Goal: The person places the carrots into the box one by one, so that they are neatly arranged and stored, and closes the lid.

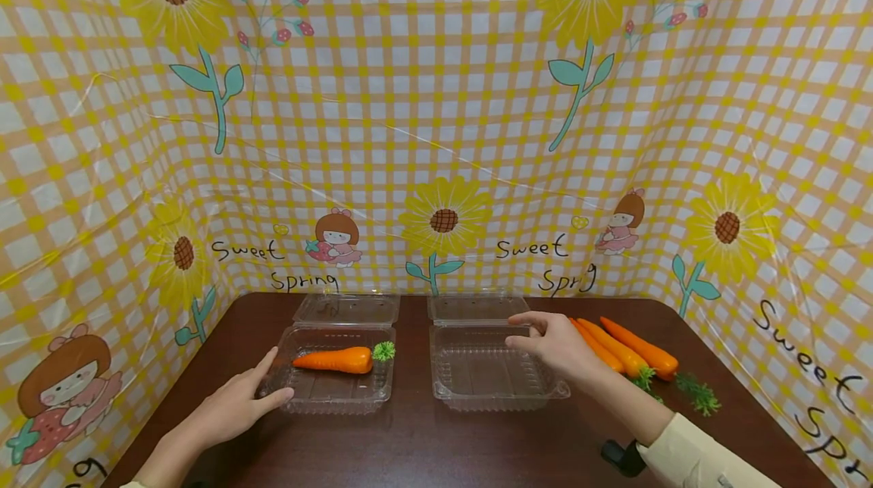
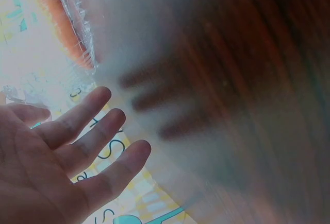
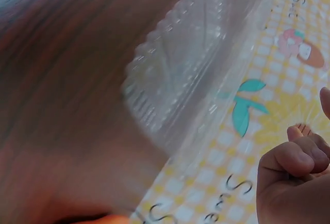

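My left hand lies with fingers straight and slightly spread at the left edge of the left container; I can't tell whether they touch it. One carrot lies inside. A strip of table parts it from the right container. Over that one's right side hangs my right hand, thumb and forefinger apart, other fingers loosely curled. Beyond my forearm lie more carrots; raised lids and patterned cloth bound the back.

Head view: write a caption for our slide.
A carrot lies in the left plastic container by the left hand, while the right hand hovers by the right container, near more carrots.
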{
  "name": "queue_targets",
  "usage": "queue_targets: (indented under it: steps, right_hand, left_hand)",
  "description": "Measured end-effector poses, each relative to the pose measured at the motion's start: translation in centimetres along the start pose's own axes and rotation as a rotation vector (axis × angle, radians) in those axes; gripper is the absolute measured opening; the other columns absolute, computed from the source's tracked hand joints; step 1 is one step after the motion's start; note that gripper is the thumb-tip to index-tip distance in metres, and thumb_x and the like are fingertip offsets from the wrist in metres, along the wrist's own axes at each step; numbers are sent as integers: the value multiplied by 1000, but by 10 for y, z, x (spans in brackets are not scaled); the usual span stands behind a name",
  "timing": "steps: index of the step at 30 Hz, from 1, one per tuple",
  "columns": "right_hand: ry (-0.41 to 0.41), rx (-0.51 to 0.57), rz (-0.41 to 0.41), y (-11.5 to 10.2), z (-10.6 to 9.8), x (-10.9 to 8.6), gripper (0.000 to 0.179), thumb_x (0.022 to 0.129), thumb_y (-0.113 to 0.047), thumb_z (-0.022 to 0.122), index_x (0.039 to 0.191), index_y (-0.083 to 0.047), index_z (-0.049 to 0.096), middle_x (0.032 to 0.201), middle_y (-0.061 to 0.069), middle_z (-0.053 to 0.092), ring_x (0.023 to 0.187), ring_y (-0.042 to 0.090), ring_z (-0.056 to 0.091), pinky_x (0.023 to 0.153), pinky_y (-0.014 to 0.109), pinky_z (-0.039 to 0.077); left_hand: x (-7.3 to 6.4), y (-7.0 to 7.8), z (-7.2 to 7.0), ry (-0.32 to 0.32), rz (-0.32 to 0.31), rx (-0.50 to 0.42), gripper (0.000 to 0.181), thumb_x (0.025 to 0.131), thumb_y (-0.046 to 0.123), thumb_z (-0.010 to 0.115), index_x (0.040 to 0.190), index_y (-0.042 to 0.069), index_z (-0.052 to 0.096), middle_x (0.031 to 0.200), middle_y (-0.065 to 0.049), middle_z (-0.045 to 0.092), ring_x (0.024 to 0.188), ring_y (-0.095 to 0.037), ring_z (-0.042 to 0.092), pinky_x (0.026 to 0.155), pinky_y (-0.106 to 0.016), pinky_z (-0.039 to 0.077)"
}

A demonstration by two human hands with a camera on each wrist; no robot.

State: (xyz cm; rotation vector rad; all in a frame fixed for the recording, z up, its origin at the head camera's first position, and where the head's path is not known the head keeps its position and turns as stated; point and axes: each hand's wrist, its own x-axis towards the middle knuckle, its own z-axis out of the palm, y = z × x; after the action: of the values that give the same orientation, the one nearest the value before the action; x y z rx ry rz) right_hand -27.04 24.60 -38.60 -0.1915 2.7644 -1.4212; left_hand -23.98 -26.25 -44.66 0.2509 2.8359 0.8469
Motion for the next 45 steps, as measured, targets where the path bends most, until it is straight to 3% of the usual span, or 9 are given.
queue_targets:
  steps: [7,13,15,20,22,28,32,35,45]
  right_hand:
    - [62,41,10,24,-21,-10,58,91,-33,75,137,-1,59,58,-4,32,44,11,25,44,27,29]
    - [131,-12,91,44,-34,-13,63,91,-40,75,139,-2,59,63,-2,29,51,13,20,49,29,26]
    - [132,-40,111,51,-38,-14,65,91,-42,74,140,-2,58,72,6,49,56,18,34,56,30,35]
    - [132,-108,161,67,-46,-15,77,88,-52,74,143,-2,54,71,5,50,58,18,42,58,30,37]
    - [140,-131,176,73,-48,-14,81,86,-54,75,143,-1,54,64,-3,32,54,13,29,53,29,28]
    - [150,-186,189,85,-53,-14,87,84,-58,75,143,2,54,68,2,44,60,16,34,56,30,28]
    - [143,-190,195,88,-59,-16,89,85,-59,73,143,5,52,104,27,65,85,34,58,65,32,42]
    - [142,-168,195,90,-63,-18,90,86,-58,73,142,9,51,139,34,53,111,43,57,72,34,47]
    - [140,-219,227,108,-72,-15,83,91,-49,72,141,13,49,147,38,41,123,52,49,87,48,51]
  left_hand:
    - [1,0,-1,-6,5,2,96,98,60,54,163,6,10,151,-35,40,137,-56,39,96,-73,39]
    - [2,-1,-1,-2,0,8,97,97,61,54,163,6,10,151,-34,41,137,-55,40,96,-73,39]
    - [2,-1,-1,0,-2,1,97,97,61,55,163,6,10,152,-33,40,138,-54,39,97,-73,38]
    - [2,0,0,-6,4,-12,96,97,60,54,163,5,9,152,-34,39,137,-55,39,97,-73,39]
    - [1,0,0,-7,3,-15,96,98,60,54,163,5,9,152,-34,39,137,-55,39,97,-73,39]
    - [1,0,0,-4,-2,-16,96,97,60,54,163,7,9,152,-34,40,138,-55,39,96,-73,38]
    - [1,0,-1,-3,2,-10,96,97,61,54,163,7,9,151,-34,41,137,-55,40,95,-73,39]
    - [1,0,-1,0,-2,-6,96,97,61,54,163,7,9,151,-33,41,137,-55,40,96,-73,39]
    - [2,-2,0,-4,5,-12,96,97,60,54,163,6,10,151,-34,41,137,-55,40,96,-73,39]
